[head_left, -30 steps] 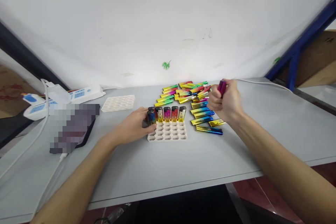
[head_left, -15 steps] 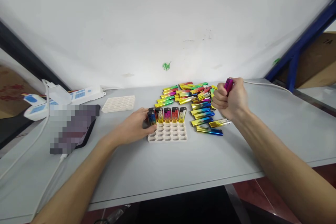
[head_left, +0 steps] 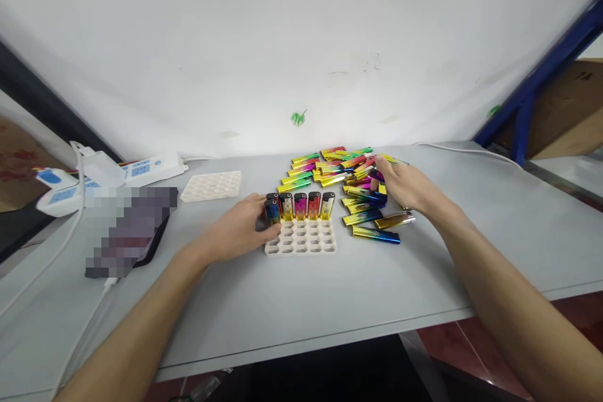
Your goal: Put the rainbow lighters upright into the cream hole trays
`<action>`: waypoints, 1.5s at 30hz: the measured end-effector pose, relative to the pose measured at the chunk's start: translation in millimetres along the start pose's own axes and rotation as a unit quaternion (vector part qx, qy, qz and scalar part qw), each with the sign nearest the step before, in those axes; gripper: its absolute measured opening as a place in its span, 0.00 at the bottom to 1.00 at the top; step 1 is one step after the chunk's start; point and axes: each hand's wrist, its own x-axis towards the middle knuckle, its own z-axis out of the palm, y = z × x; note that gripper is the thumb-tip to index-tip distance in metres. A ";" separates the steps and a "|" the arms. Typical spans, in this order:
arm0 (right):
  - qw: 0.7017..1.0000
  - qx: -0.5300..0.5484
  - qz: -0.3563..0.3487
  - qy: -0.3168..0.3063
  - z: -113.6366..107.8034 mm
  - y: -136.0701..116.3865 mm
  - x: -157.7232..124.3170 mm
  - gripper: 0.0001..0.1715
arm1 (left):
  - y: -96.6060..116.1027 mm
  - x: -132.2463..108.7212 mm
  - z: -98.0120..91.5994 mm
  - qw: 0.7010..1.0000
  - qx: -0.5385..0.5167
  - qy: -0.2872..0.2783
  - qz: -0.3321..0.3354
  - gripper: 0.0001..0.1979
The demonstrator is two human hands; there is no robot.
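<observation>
My left hand (head_left: 240, 226) is closed around the left edge of a white tray (head_left: 301, 250) with rows of holes, its thumb in front and fingertips partly hidden. Beside that thumb a blue lighter (head_left: 272, 212) stands upright. A row of lighters, including a magenta lighter (head_left: 300, 206) and a red lighter (head_left: 314, 205), stands along the tray's back. Over the right side of a pile of shiny lighters (head_left: 334, 169), my right hand (head_left: 398, 183) is curled, fingers pointing down-left. A dark purple lighter (head_left: 377, 174) shows at its fingertips, mostly covered.
Another white holed tray (head_left: 211, 187) lies at back left. A phone (head_left: 136, 229), partly blurred out, with a white cable (head_left: 92, 320), and power strips (head_left: 146, 168) occupy the left side. The wall (head_left: 301, 50) bounds the back; a blue frame (head_left: 522, 113) stands at right.
My right hand has come down and left from above the table to the lighter pile, with the purple lighter now lower. My left hand and the tray have stayed put.
</observation>
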 end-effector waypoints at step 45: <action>0.927 0.001 -0.373 0.038 46.6 -98.9 -64.0 0.19 | 3.5 1.5 10.3 0.996 -0.092 0.017 0.011 0.15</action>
